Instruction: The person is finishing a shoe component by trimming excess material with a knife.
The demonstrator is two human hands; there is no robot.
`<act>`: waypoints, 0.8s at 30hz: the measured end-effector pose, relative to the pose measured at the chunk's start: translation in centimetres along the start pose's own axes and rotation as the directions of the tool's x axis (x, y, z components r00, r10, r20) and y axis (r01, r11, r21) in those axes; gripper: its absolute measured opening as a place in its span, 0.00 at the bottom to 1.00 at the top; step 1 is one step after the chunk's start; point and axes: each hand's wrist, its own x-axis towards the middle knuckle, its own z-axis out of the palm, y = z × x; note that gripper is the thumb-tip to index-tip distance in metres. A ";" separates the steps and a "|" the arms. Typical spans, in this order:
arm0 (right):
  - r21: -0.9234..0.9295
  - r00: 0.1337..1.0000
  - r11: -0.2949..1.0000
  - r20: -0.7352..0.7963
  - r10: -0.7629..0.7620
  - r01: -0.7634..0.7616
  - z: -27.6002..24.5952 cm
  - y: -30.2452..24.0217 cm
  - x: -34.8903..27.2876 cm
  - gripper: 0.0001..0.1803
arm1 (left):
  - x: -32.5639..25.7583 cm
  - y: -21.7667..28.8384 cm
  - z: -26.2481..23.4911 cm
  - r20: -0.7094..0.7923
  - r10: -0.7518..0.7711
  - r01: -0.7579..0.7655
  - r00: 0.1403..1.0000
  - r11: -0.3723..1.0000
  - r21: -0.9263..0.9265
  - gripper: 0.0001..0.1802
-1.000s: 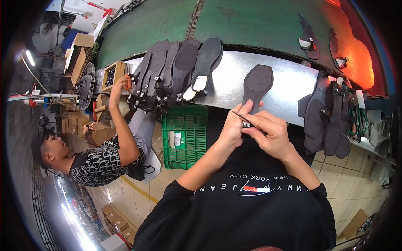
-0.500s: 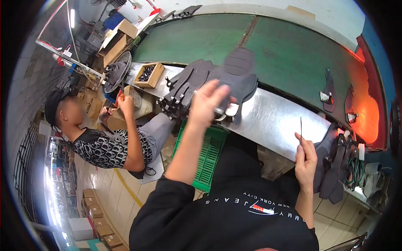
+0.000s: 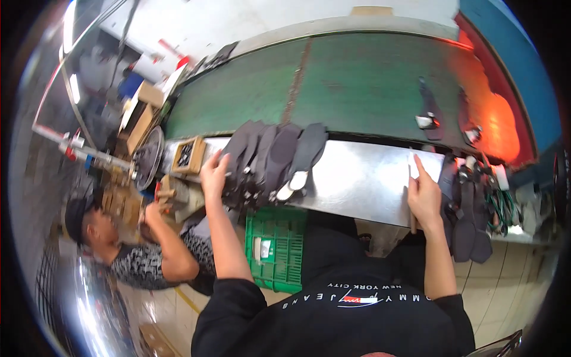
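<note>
My left hand (image 3: pixel 215 174) is raised at the left end of a row of dark sandals (image 3: pixel 262 154), its fingers apart and nothing seen in them. The sandals overlap on a shiny metal ledge (image 3: pixel 363 178), dark soles toward the belt and metallic fittings toward me. Rightmost lies a grey sandal (image 3: pixel 308 152) with a pale, shiny piece at its near end. Over the ledge's right part, my right hand (image 3: pixel 425 199) is closed around a thin stick-like tool (image 3: pixel 413 222). The tool's slim tip points up past the fingers; its exact kind is unclear.
A green belt (image 3: pixel 238 89) runs behind the ledge, carrying two sandals (image 3: pixel 429 113) beside a glowing orange heater (image 3: pixel 499 119). More soles (image 3: pixel 470 238) hang at the right. A wooden box (image 3: pixel 189 156) of small dark parts, a green crate (image 3: pixel 273 250) and a co-worker (image 3: pixel 143 256) are leftward.
The sandal my left hand held up now lies at the right end of the row. That hand has moved left, away from it. My view has shifted; my right hand keeps the tool.
</note>
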 end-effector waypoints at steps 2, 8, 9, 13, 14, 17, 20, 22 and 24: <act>-0.112 1.000 0.994 -0.014 -0.016 0.014 1.2 1.3 0.5 0.24 | -0.2 2.0 2.0 -0.126 0.169 -0.193 0.978 0.956 -0.222 0.22; -0.072 0.975 0.991 -0.185 -0.121 0.110 1.5 1.5 -0.3 0.16 | -7.4 17.5 15.5 0.493 0.414 -0.299 0.766 0.907 -0.297 0.20; -0.042 0.974 0.991 -0.186 -0.133 0.127 1.4 1.3 -0.3 0.16 | -8.0 18.7 18.4 0.558 0.434 -0.257 0.707 0.893 -0.370 0.22; -0.003 0.955 0.984 -0.244 -0.171 0.176 1.6 1.3 -0.5 0.15 | -9.1 22.4 30.5 0.623 0.477 -0.386 0.620 0.877 -0.287 0.34; 0.017 0.949 0.987 -0.276 -0.150 0.161 2.0 1.1 -0.3 0.15 | -9.0 22.6 33.1 0.556 0.517 -0.500 0.651 0.843 -0.198 0.37; 0.050 0.953 0.991 -0.282 -0.108 0.127 2.3 1.1 -0.2 0.14 | -10.1 24.1 39.0 0.435 0.589 -0.650 0.681 0.760 -0.013 0.35; -0.025 0.962 0.987 -0.221 -0.161 0.159 1.6 0.9 -0.2 0.15 | -10.9 24.6 43.1 0.285 0.664 -0.704 0.692 0.708 0.060 0.30; -0.036 0.968 0.984 -0.182 -0.176 0.172 1.4 1.6 -0.3 0.17 | -10.6 25.7 44.3 0.387 0.581 -0.611 0.716 0.790 -0.053 0.27; -0.008 0.966 0.982 -0.182 -0.185 0.186 1.5 0.2 -0.1 0.17 | -8.2 24.9 45.4 0.415 0.510 -0.460 0.753 0.860 -0.223 0.18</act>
